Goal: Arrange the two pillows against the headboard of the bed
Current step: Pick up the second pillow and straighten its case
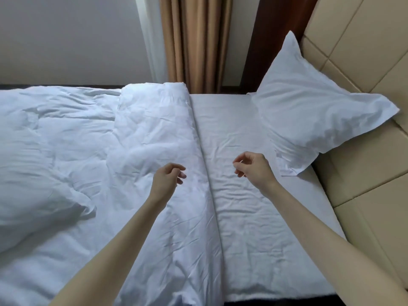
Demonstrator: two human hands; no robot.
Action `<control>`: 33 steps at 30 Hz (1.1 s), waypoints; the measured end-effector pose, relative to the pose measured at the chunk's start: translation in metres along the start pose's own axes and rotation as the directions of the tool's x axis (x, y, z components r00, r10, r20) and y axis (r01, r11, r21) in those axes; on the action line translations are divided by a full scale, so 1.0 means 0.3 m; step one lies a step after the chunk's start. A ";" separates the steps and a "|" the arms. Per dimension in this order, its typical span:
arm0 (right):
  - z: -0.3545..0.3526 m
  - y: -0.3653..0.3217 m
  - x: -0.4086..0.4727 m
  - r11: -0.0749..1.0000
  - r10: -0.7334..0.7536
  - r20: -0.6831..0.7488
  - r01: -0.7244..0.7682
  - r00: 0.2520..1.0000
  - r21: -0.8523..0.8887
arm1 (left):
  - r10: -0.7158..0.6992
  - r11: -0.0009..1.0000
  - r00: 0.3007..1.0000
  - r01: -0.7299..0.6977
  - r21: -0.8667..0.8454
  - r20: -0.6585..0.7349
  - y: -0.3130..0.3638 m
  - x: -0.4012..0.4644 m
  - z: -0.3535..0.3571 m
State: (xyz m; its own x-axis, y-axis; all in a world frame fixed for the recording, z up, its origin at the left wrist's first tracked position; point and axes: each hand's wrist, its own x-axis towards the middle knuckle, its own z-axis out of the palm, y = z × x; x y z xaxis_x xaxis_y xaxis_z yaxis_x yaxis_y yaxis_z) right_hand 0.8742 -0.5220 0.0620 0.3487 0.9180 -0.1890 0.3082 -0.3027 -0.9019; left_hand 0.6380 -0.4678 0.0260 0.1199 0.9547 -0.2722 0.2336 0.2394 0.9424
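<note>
One white pillow [309, 111] leans against the beige padded headboard [364, 54] at the far right side of the bed. A second white pillow [37, 199] lies on the duvet at the left. My left hand [167, 180] hovers over the folded duvet edge, fingers loosely curled and holding nothing. My right hand [251, 167] hangs over the bare sheet, just left of the first pillow's near corner, fingers apart and empty.
A white duvet [123, 138] is folded back, its edge running down the middle of the bed. The fitted sheet [238, 208] shows between duvet and headboard. Tan curtains [194, 40] and a white wall stand behind the bed.
</note>
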 end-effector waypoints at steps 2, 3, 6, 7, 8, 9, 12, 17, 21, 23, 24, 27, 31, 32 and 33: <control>0.058 0.013 -0.020 1.000 0.024 0.048 -0.025 0.999 0.010 | -0.052 0.998 0.997 0.050 -0.027 -0.051 -0.058 -0.041 -0.046; 0.088 0.013 -0.030 0.999 0.037 0.069 -0.038 0.997 0.019 | -0.074 0.997 0.994 0.071 -0.042 -0.077 -0.085 -0.060 -0.074; 0.191 -0.003 -0.060 0.996 0.048 0.120 -0.058 0.992 0.073 | -0.145 0.987 0.978 0.131 -0.095 -0.153 -0.165 -0.105 -0.169; 0.230 -0.012 -0.070 0.994 0.045 0.135 -0.057 0.990 0.092 | -0.165 0.983 0.970 0.146 -0.115 -0.179 -0.189 -0.115 -0.203; 0.270 -0.024 -0.079 0.993 0.038 0.149 -0.054 0.988 0.104 | -0.181 0.979 0.962 0.156 -0.133 -0.205 -0.212 -0.123 -0.240; 0.311 -0.038 -0.086 0.992 0.031 0.161 -0.049 0.987 0.112 | -0.194 0.975 0.954 0.162 -0.150 -0.229 -0.232 -0.128 -0.277; 0.449 -0.087 -0.093 0.993 0.002 0.189 -0.025 0.982 0.116 | -0.224 0.966 0.934 0.176 -0.188 -0.277 -0.295 -0.131 -0.403; 0.761 -0.182 -0.092 0.995 -0.005 0.216 -0.017 0.976 0.100 | -0.235 0.965 0.910 0.175 -0.197 -0.340 -0.391 -0.100 -0.688; 1.085 -0.277 -0.098 0.996 -0.006 0.242 -0.016 0.970 0.089 | -0.233 0.964 0.887 0.158 -0.212 -0.398 -0.448 -0.031 -0.984; 1.246 -0.334 -0.095 0.996 -0.014 0.272 -0.009 0.962 0.084 | -0.224 0.969 0.872 0.150 -0.199 -0.435 -0.471 0.013 -1.141; 1.322 -0.363 -0.090 0.996 -0.021 0.285 -0.003 0.958 0.085 | -0.222 0.971 0.861 0.153 -0.183 -0.458 -0.483 0.033 -1.218; 1.522 -0.447 -0.070 0.996 -0.036 0.314 0.007 0.949 0.091 | -0.217 0.976 0.835 0.170 -0.137 -0.505 -0.519 0.094 -1.438; 1.730 -0.532 -0.022 0.998 -0.051 0.340 0.035 0.939 0.053 | -0.211 0.975 0.803 0.212 -0.064 -0.557 -0.558 0.175 -1.673; 1.774 -0.547 -0.008 0.998 -0.052 0.346 0.042 0.937 0.036 | -0.216 0.971 0.792 0.238 -0.037 -0.571 -0.572 0.190 -1.725; 1.815 -0.560 0.007 0.999 -0.050 0.352 0.047 0.935 0.016 | -0.223 0.962 0.781 0.273 -0.002 -0.584 -0.588 0.202 -1.774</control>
State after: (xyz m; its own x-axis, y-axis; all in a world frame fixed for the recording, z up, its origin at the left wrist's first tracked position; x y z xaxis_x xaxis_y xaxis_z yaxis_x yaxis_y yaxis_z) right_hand 0.3412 -0.3297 0.0015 -0.0010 0.9633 -0.2686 0.3101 -0.2551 -0.9159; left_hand 0.0905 -0.3583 -0.0532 -0.5220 0.7951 -0.3087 0.2554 0.4910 0.8329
